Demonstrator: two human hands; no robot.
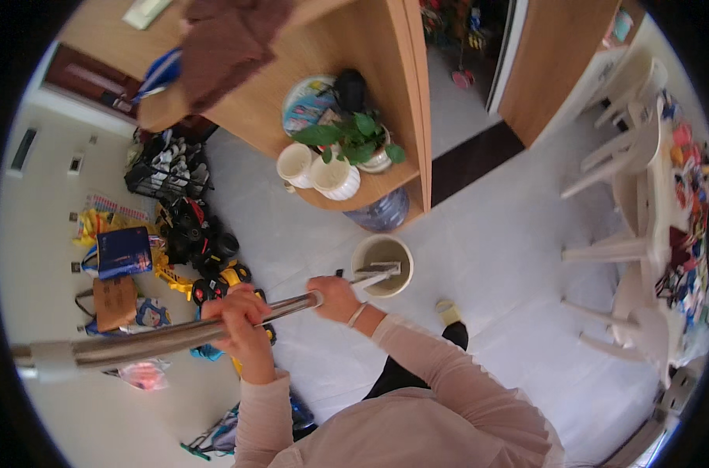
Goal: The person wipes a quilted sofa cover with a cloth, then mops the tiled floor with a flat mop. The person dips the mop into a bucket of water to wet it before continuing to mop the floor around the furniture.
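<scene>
A long metal mop pole (287,305) runs slantwise in front of me, its upper end reaching toward the left rim of the view. My left hand (240,322) wraps around the pole's middle, thumb and fingers over it. Lower down, my right hand (335,299) grips the pole beside a ring-like fitting. The flat mop head (379,272) dips into a cream bucket (411,266) on the floor just beyond my right hand. What lies at the bucket's bottom is hard to make out.
A wooden shelf unit (366,47) holds white pots (335,178) and a leafy plant (360,137), with a large water bottle (383,210) underneath. Toys (217,281), bags (114,301) and shoes (170,161) line the left wall. White plastic chairs (617,254) stand by a cluttered table at right.
</scene>
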